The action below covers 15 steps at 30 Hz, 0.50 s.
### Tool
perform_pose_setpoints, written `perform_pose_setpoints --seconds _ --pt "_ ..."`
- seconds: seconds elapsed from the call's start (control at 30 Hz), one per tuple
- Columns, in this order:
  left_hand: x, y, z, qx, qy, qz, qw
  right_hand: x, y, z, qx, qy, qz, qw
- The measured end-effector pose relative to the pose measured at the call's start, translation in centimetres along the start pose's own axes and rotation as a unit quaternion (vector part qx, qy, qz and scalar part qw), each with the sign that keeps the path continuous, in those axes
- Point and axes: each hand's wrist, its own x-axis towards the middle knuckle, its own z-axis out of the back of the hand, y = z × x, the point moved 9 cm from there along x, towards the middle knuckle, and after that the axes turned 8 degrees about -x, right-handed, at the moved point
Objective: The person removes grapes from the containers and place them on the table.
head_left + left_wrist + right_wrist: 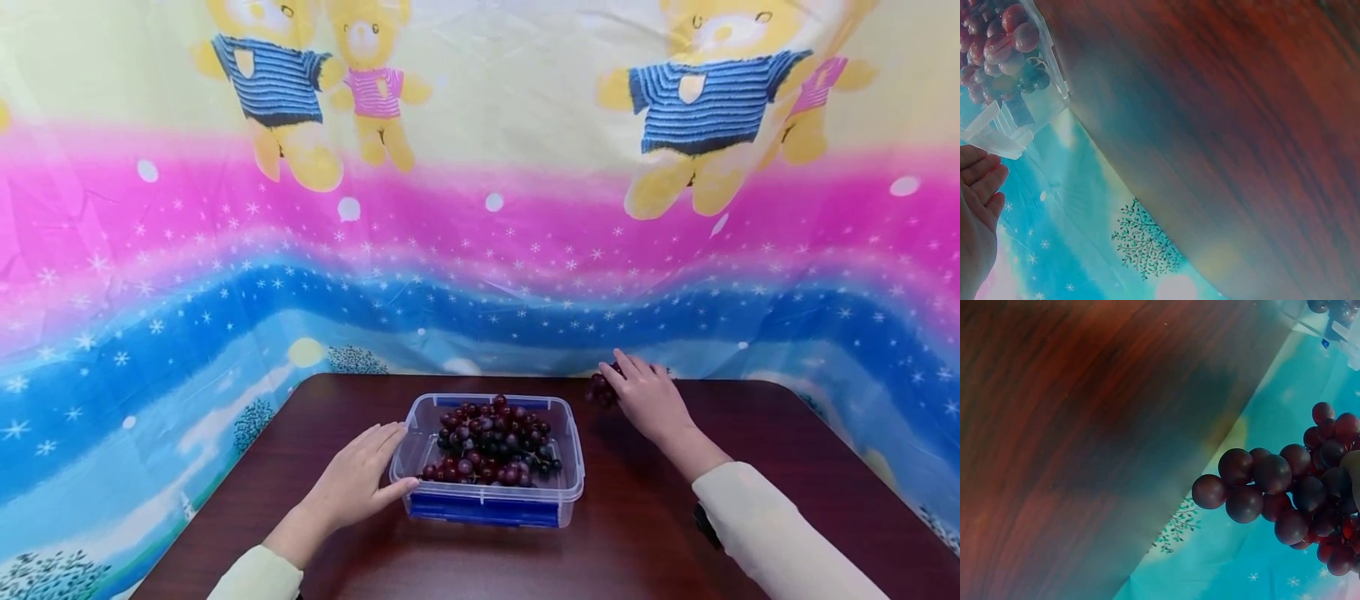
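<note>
A clear plastic container [486, 492] with blue clips stands on the table, and bunches of dark red grapes [487, 437] lie inside it. My left hand [360, 475] rests against its left side with straight fingers, the thumb over the near left corner. In the left wrist view the left hand [979, 200] shows beside the container wall [1047, 115]. Toward the table's far right, my right hand [648, 396] grips another bunch of grapes [602, 390]. The right wrist view shows this bunch [1272, 481] up close; most of the hand is outside that picture.
The dark brown wooden table [510, 562] has rounded far corners. Behind it hangs a cloth [480, 275] printed with bears and snowflakes, close to the table's far edge.
</note>
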Motion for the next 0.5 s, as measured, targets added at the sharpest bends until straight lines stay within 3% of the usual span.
perform_pose_setpoints --seconds 0.5 --pt "0.1 -0.3 0.1 0.0 -0.008 -0.013 0.9999 -1.1 0.2 -3.1 0.03 0.069 -0.014 0.997"
